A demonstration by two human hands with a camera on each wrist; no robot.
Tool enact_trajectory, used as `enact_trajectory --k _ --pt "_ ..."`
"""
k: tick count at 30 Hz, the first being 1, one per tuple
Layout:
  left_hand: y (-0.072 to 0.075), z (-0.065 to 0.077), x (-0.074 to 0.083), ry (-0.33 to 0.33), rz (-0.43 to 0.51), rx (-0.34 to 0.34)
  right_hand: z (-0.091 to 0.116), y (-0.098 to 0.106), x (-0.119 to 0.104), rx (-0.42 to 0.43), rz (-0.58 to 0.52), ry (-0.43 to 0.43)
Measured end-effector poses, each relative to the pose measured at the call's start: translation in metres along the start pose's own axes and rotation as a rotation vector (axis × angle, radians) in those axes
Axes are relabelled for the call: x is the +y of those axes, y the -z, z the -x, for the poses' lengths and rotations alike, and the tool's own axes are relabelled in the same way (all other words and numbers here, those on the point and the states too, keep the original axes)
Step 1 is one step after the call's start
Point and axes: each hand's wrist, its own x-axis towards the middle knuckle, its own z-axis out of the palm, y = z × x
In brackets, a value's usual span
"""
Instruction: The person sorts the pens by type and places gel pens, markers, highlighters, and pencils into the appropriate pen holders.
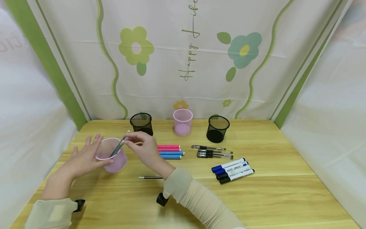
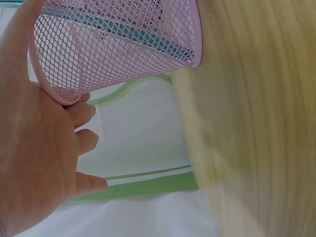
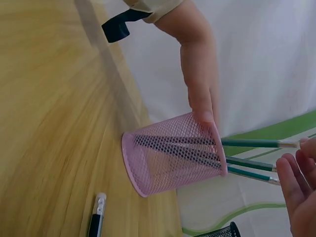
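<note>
The left hand [image 1: 84,160] holds the round pink mesh cup [image 1: 116,163] at its rim, with the thumb on the near side and some other fingers spread, on the left part of the wooden counter [image 1: 271,200]. Inside this cup lean three green pencils [image 3: 252,143], and the right hand [image 1: 145,149] has its fingertips close together at their upper ends, though I cannot tell whether it pinches one. A black pencil [image 1: 150,177] with a pale end lies on the counter.
</note>
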Motion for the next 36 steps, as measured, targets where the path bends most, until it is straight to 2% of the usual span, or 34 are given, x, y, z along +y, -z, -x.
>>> enact_trajectory --k 3,8,21,31,36 --pt "0.000 0.000 0.000 0.000 0.003 0.000 0.000 0.005 0.002 0.009 0.008 -0.016" --pt "0.001 0.000 0.002 0.001 0.003 -0.002 -0.002 0.016 0.004 -0.034 0.018 -0.032" --pt "0.001 0.000 0.002 0.003 0.003 0.002 0.000 0.037 0.000 -0.152 0.120 0.022" --pt "0.003 0.001 0.004 0.008 0.010 -0.005 0.002 0.055 -0.003 -0.339 0.183 -0.041" --pt "0.002 0.002 0.004 0.004 0.015 0.000 0.003 0.066 -0.003 -0.466 0.231 -0.024"
